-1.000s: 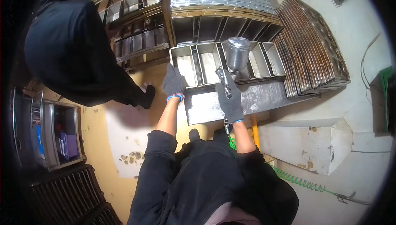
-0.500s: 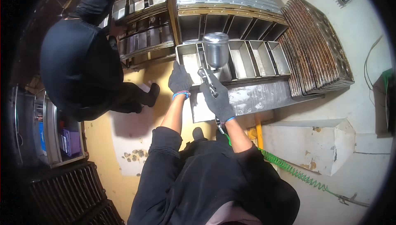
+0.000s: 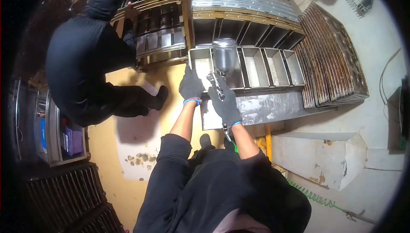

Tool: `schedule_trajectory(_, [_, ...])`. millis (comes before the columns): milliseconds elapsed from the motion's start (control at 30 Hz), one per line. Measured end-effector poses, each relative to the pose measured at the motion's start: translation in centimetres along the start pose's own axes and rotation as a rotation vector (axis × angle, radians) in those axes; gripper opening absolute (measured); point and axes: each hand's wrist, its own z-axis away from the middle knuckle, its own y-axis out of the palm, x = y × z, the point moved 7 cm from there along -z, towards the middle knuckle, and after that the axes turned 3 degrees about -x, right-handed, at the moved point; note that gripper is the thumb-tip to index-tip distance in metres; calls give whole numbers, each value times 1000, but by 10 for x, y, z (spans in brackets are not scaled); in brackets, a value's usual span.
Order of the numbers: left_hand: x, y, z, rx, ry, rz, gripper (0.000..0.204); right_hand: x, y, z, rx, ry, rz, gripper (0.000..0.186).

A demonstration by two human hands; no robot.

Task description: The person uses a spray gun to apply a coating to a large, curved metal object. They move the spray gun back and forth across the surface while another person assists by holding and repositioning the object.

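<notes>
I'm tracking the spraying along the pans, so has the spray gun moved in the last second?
Yes. The spray gun in the right hand has shifted left along the strap of loaf pans, from the middle cavities to those nearest the left hand.

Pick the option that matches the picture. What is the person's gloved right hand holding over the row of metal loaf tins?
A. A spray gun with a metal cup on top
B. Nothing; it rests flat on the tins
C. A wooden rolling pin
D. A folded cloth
A: the right hand grips the handle of a spray gun whose shiny metal cup stands above the strapped loaf tins, while the left hand rests on the tins' near edge.
</notes>
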Motion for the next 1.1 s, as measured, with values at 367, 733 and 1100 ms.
schedule_trajectory(367, [-41, -47, -33, -96, -117, 290, 46, 5, -133, 45, -93, -106, -71, 43])
schedule_trajectory(733, [-201, 87, -153, 431, 288, -12, 24, -15, -276, 110, -459, 251, -214, 51])
schedule_trajectory(1100, [-261, -127, -58, 189, 619, 135, 16, -25, -358, 143, -554, 45, -515, 47])
